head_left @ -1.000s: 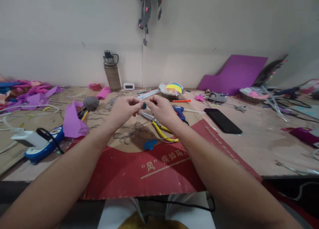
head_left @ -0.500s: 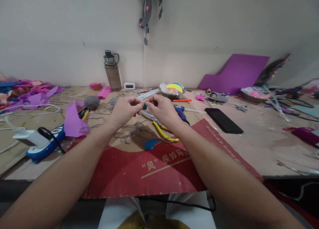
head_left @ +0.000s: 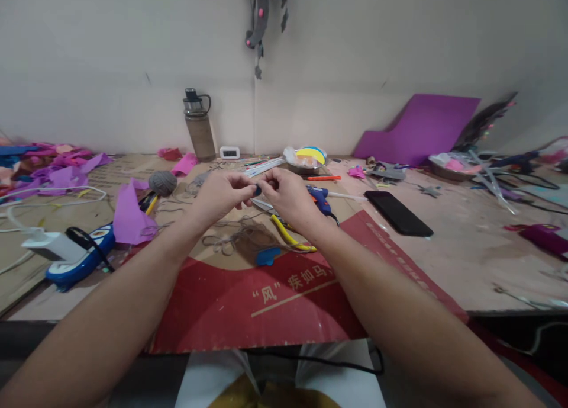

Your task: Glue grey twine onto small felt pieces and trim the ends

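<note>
A small dark blue piece (head_left: 257, 190), perhaps felt, is pinched between the fingertips of my left hand (head_left: 227, 192) and my right hand (head_left: 284, 192). Both hands are closed and almost touch above the table. Its exact shape is mostly hidden by the fingers. Below them, grey yarn (head_left: 226, 242) lies in loose loops on the cardboard. A blue scrap (head_left: 267, 256) rests on the red part of the cardboard (head_left: 213, 307). Yellow-handled pliers or scissors (head_left: 290, 236) lie by my right wrist, with a blue glue gun (head_left: 320, 199) just behind it.
A phone (head_left: 398, 212) lies to the right. At the left are a power strip (head_left: 84, 260), a purple scrap (head_left: 133, 215) and a grey yarn ball (head_left: 163, 183). A bottle (head_left: 199, 127) and a small clock (head_left: 229, 153) stand near the wall, and a purple sheet (head_left: 421, 129) leans there.
My fingers have shifted slightly around the small blue piece, which shows turned a little. Otherwise the view has moved only a touch.
</note>
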{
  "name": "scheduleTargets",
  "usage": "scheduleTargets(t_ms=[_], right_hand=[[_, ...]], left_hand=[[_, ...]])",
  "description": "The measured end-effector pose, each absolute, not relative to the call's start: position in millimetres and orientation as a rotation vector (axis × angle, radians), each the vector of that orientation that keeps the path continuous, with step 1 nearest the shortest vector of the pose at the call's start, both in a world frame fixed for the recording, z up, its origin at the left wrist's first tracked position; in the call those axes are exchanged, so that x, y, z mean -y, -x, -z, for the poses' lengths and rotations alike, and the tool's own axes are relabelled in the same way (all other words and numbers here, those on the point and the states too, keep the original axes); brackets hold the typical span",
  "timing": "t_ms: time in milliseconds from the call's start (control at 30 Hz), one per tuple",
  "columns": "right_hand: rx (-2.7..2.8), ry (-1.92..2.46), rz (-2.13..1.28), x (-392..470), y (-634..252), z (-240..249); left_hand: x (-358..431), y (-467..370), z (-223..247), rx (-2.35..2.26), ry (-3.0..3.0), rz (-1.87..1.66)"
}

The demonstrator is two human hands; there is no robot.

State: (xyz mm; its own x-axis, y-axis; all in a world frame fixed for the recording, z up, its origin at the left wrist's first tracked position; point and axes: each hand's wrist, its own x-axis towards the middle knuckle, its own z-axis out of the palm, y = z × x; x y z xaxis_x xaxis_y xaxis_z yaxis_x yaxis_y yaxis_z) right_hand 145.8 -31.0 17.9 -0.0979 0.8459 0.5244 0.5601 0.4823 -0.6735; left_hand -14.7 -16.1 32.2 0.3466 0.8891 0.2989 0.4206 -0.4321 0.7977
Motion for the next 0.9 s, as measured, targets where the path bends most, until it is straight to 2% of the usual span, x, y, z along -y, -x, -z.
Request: scheduleTargets(t_ms=[167, 333, 467, 633, 733, 900], right_hand=[[1.748, 1.128, -0.409, 32.2, -141.4, -11.8], [1.947, 1.079, -0.323, 43.7, -126.7, -6.5], [2.241, 1.042, -0.191, 50.8, -113.3, 3.7], [2.499, 1.212, 0.054, 58.7, -112.9, 12.3], [2.527, 1.203, -0.089, 73.6, -126.8, 4.8], [2.202, 1.325, -0.335, 92.8, -170.3, -10.2]], left_hand=[[11.2, 18.5, -28.6, -1.247, -2.006, -1.244], [-1.1, 25.8, -22.6, -1.235, -1.886, -1.439], [-6.3, 25.8, -21.4, -1.061, -1.596, -1.441], [-7.1, 25.9, -24.5, -0.859, -1.363, -1.428], [-6.9, 27.7, -28.2, -0.786, -1.208, -1.440], [-8.8, 31.8, -33.8, -0.753, -1.050, -1.464]])
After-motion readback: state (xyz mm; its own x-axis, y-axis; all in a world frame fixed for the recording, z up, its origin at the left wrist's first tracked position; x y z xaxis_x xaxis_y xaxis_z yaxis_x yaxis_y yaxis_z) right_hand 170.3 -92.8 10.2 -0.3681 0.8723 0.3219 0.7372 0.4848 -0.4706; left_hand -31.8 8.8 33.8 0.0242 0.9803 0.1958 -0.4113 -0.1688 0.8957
